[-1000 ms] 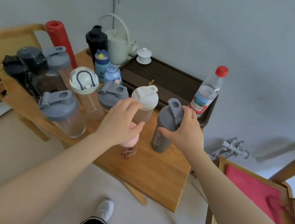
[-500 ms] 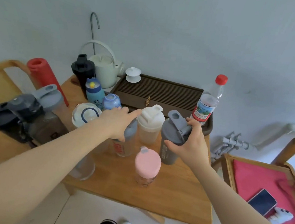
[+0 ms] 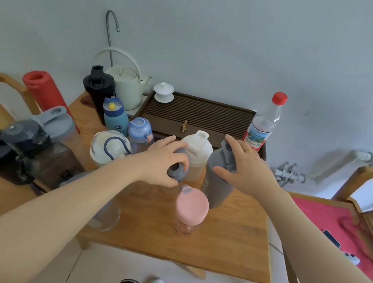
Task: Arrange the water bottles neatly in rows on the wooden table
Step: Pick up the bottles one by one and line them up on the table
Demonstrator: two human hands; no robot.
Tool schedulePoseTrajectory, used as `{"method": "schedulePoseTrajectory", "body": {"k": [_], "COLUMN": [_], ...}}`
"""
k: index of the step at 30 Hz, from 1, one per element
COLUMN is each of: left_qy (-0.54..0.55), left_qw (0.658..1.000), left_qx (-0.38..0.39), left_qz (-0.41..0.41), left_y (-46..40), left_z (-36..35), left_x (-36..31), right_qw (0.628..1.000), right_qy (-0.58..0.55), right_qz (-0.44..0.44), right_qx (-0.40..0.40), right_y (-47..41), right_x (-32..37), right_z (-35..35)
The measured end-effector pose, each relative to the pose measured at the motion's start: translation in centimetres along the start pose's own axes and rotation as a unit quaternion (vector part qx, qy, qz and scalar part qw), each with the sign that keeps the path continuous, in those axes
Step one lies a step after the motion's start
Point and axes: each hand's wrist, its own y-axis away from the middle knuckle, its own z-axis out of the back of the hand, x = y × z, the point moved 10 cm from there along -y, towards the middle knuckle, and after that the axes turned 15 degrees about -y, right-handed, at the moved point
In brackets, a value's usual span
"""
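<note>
Looking down past my knees, the wooden table [image 3: 227, 246] has a pink-lidded bottle [image 3: 191, 208] nearest me, upright, with pinkish stuff showing low in its clear body; can't tell what. Left of it a clear cup [image 3: 106, 216] sits partly under my left forearm, contents unreadable. Next row back: my left hand [image 3: 162, 162] is curled over a grey-lidded bottle [image 3: 175, 171], fingers and thumb wrapped round the lid, body mostly hidden. Just right of that a white-lidded shaker [image 3: 195, 157], translucent with a beige tint in the lower half. Beside it a tall grey shaker [image 3: 216, 186], opaque, leaning slightly; my right hand [image 3: 245, 169] is on its top, thumb on the near side, fingers over the flip cap, holding it. Both forearms reach in from the bottom corners. To the left, a clear bottle with a white lid and blue loop [image 3: 110, 147], a dark smoky bottle with black lid [image 3: 21, 148] and a grey flip-lid bottle [image 3: 55, 121]. Further back, a small lilac bottle [image 3: 139, 130], a blue kids' bottle [image 3: 114, 115], a black shaker [image 3: 97, 88]. At the far right corner a plastic water bottle [image 3: 263, 124] with red cap, partly filled. Behind: a dark slatted tea tray [image 3: 206, 118], a white lidded cup [image 3: 163, 93] on it, a white kettle [image 3: 126, 85], a red roll [image 3: 44, 92] leaning at left.
</note>
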Motion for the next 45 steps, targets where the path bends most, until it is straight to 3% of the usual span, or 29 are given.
{"method": "schedulePoseTrajectory", "body": {"k": [4, 7, 11, 14, 18, 20, 25, 29, 32, 35, 37, 40, 45], "left_qy": [0.116, 0.163, 0.196, 0.203, 0.160, 0.079, -0.060, -0.177, -0.180, -0.177, -0.156, -0.172, -0.213], "left_qw": [0.987, 0.968, 0.953, 0.950, 0.960, 0.968, 0.949, 0.944, 0.942, 0.939, 0.962, 0.985, 0.974], "left_qx": [-0.103, -0.083, -0.070, -0.081, -0.077, -0.082, -0.099, -0.049, -0.013, -0.084, -0.120, 0.001, 0.073], "left_qz": [0.051, 0.170, 0.219, 0.222, 0.215, 0.224, 0.293, 0.273, 0.282, 0.282, 0.192, 0.023, 0.041], "left_y": [0.9, 1.6, 1.8, 1.7, 1.2, 1.1, 1.9, 1.6, 1.2, 1.4, 0.9, -0.4, -2.0], "left_z": [1.7, 0.8, -0.5, -1.0, -0.9, -0.1, 2.2, 2.8, 2.4, 4.2, 4.7, 2.1, 0.4], "left_x": [1.3, 4.0, 5.1, 4.6, 3.4, 3.0, 3.9, 3.3, 2.2, 1.4, 0.6, -0.6, 1.0], "right_qw": [0.999, 0.997, 0.969, 0.949, 0.966, 0.963, 0.969, 0.978, 0.986, 0.991, 0.988, 0.975, 0.967], "right_qy": [0.003, -0.053, -0.244, -0.306, -0.250, -0.252, -0.237, -0.197, -0.132, -0.082, -0.112, -0.199, -0.231], "right_qz": [0.003, -0.004, -0.028, -0.022, 0.004, -0.001, 0.014, 0.064, 0.093, 0.092, 0.087, 0.085, 0.108], "right_qx": [0.043, 0.052, -0.018, -0.069, -0.070, -0.094, -0.063, -0.023, 0.031, 0.057, 0.055, 0.048, 0.019], "right_y": [-0.2, -0.3, 0.7, 1.7, 2.1, 2.2, 1.9, 1.5, 1.2, 1.1, 1.1, 1.0, 1.2], "right_x": [-0.4, -1.3, -3.2, -3.8, -3.5, -3.9, -3.4, -2.0, -1.1, -1.1, -1.5, -2.1, -2.0], "right_z": [-0.8, -0.6, -0.4, -1.1, -2.1, -1.9, -2.0, -1.2, -1.3, -1.6, -1.7, -1.9, -1.9]}}
